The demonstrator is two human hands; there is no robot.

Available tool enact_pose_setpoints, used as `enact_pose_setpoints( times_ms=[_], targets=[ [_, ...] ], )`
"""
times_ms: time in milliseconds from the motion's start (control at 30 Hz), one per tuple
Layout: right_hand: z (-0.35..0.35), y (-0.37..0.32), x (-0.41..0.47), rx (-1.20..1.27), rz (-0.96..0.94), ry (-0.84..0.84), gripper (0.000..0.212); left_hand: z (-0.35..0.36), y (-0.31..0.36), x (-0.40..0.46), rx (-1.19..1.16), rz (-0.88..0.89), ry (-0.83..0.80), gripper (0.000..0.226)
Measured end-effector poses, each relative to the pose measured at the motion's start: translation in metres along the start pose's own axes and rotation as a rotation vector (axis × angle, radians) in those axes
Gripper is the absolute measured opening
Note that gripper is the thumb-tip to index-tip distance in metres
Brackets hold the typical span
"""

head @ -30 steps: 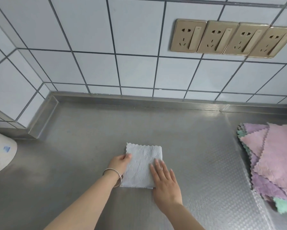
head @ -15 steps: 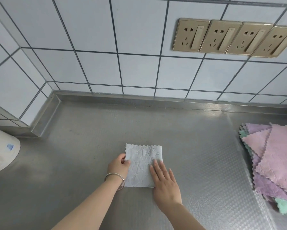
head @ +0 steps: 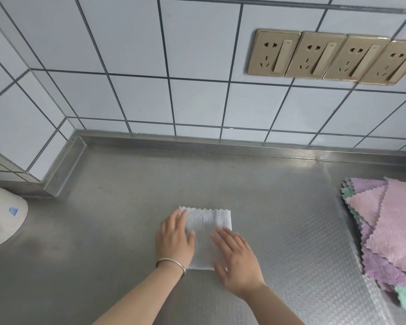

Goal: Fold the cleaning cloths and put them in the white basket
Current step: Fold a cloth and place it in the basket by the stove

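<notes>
Where embossed steel tabletop (head: 279,231) meets tiled wall, folded pale-grey scallop-edged cloth (head: 207,233), left hand (head: 175,239) and right hand (head: 238,260) pressed flat on it, fingers straight, fluffy pink-purple cloth pile (head: 389,231) well apart.

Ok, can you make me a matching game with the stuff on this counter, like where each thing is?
Things:
1. folded cloth
2. pile of pink and purple cloths
3. wall sockets
4. bracelet

Places:
A. on the tiled wall, upper right
B. under both hands, middle of the counter
C. on the left wrist
D. at the right edge of the counter

Right pairs: 1-B, 2-D, 3-A, 4-C. The left hand and right hand lie flat on the folded cloth, on the steel counter.
</notes>
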State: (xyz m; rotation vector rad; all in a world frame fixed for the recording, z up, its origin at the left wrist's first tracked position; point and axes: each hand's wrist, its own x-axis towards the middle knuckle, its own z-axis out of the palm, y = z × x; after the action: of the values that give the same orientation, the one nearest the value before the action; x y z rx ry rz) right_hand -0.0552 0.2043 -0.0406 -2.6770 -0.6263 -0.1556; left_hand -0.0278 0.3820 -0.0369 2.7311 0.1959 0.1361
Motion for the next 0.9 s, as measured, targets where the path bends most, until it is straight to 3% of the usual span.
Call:
enact_pose_setpoints(
  times_ms=[100,200,600,800,900],
  targets=[
    [0.004,-0.003,0.019,-0.115,0.071,-0.082,0.049,0.011,0.001,-0.001,0.18,0.256,-0.134,0.054],
    [0.016,-0.003,0.034,-0.183,0.176,-0.101,0.052,0.022,0.0,0.001,0.256,0.308,-0.225,0.063],
    [0.039,0.011,0.026,-0.129,0.215,-0.089,0.059,0.034,-0.01,-0.002,0.205,0.25,-0.26,0.066],
    [0.036,0.008,0.03,-0.168,0.26,-0.168,0.06,0.034,-0.008,0.0,0.201,0.226,-0.319,0.067],
    [0.03,0.005,0.033,-0.178,0.248,-0.157,0.061,0.025,-0.008,0.005,0.198,0.278,-0.333,0.075]
  ],
)
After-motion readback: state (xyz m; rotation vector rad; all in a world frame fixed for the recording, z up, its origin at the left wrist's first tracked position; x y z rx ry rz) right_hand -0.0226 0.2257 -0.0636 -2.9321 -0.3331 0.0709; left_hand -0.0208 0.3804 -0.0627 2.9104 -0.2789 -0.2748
